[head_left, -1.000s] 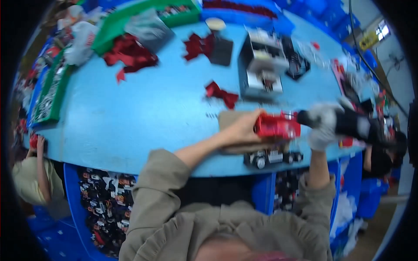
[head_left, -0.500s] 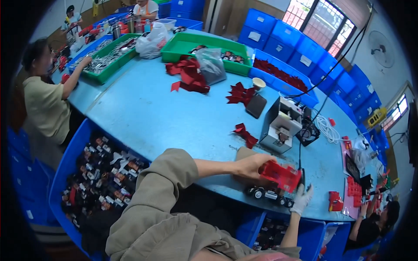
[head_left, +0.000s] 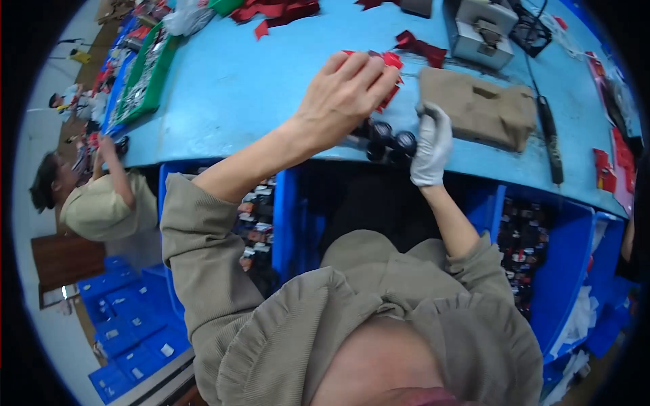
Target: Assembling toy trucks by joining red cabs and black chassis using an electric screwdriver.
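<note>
Block now has driver lying at its right, out of hand, so unused. Left hand has shifted shell left of block, fingers wrapped round it; right hand at chassis, also left, grip unclear.

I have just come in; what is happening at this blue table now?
The person's bare left hand grasps a red plastic piece, mostly hidden. The gloved right hand is beside black wheels; whether it touches them is unclear. A brown block and black tool lie farther right on the blue table.
</note>
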The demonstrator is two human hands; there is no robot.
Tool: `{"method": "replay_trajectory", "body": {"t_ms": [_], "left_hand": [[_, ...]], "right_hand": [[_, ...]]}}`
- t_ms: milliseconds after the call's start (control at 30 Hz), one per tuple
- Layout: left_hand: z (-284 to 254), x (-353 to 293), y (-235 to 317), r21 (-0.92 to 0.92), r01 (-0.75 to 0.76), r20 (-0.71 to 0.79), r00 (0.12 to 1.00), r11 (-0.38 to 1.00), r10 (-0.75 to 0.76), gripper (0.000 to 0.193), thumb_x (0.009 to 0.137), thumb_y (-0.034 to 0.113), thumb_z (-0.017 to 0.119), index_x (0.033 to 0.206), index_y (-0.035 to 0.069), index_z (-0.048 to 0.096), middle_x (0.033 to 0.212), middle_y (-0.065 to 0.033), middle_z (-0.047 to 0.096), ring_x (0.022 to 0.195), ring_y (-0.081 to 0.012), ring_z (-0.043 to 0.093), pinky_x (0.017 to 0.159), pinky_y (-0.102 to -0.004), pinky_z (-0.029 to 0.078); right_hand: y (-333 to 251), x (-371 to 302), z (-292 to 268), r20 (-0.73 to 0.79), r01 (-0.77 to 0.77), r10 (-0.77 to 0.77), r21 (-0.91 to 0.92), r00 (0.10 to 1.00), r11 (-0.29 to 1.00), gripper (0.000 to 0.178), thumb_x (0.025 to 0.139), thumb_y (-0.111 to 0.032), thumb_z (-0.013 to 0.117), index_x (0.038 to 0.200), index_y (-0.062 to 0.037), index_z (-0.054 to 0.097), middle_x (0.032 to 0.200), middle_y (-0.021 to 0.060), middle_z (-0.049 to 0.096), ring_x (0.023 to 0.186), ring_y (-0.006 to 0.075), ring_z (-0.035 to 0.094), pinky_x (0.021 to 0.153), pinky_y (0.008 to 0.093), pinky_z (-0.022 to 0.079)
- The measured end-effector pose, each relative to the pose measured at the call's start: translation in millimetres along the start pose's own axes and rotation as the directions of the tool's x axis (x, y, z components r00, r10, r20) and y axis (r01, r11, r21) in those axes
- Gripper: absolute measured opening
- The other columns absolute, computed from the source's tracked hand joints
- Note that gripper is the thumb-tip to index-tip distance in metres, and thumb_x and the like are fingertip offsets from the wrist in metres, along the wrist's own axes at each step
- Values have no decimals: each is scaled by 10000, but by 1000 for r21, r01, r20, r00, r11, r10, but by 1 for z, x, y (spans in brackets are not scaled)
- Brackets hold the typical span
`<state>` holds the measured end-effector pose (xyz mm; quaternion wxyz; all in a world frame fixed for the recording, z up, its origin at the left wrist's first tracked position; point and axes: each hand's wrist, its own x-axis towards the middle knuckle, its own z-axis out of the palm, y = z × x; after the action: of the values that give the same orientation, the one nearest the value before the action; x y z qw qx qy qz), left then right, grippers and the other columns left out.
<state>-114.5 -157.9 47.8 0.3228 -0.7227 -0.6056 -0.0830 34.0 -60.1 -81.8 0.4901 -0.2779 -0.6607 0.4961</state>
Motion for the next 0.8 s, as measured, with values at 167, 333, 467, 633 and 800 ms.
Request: {"method": "replay_trajectory", "body": {"t_ms": [167, 333, 467, 633, 800], "left_hand": [[-18, -69, -47, 204, 83, 133, 985, 975, -111, 328, 727, 84, 569, 1050, 59, 519, 942, -73, 545, 927, -214, 522, 806, -335, 397], [-42, -104, -74, 368, 103, 200, 962, 924, -187, 299, 739, 102, 553, 1034, 59, 532, 936, -77, 541, 937, -212, 517, 813, -331, 392], [-57, -113, -82, 424, 73, 277, 938, 903, -206, 297, 742, 110, 548, 1032, 47, 540, 942, -84, 545, 969, -223, 504, 828, -332, 385], [-33, -127, -40, 529, -223, 648, 728, 819, -221, 308, 745, 141, 540, 1031, 35, 580, 999, -106, 562, 1072, -262, 454, 910, -359, 349], [17, -161, -66, 579, -319, 746, 578, 751, -330, 342, 761, 186, 516, 1074, 49, 538, 1136, -116, 508, 1108, -274, 427, 1009, -422, 263]], "right_hand": [[-39, -35, 74, 329, 9, 27, -109, 944, 994, 315, 825, -134, 610, 1106, -19, 528, 981, 143, 600, 960, 233, 562, 871, 342, 430], [-43, -39, 131, 456, -202, 246, -145, 855, 969, 320, 724, -69, 655, 1031, -29, 570, 959, 109, 600, 936, 249, 565, 847, 350, 441], [-33, -27, 151, 378, 585, -622, 223, 686, 780, 343, 616, -10, 633, 954, -54, 599, 939, 108, 591, 904, 269, 565, 808, 362, 458], [-26, -47, 156, 643, 757, -672, 214, 366, 617, 347, 570, -16, 613, 909, -87, 602, 953, 104, 583, 904, 270, 557, 752, 373, 463], [-25, -44, 120, 718, 612, -512, 152, 471, 776, 356, 577, 45, 597, 913, -71, 602, 962, 114, 579, 945, 319, 550, 797, 396, 458]]}}
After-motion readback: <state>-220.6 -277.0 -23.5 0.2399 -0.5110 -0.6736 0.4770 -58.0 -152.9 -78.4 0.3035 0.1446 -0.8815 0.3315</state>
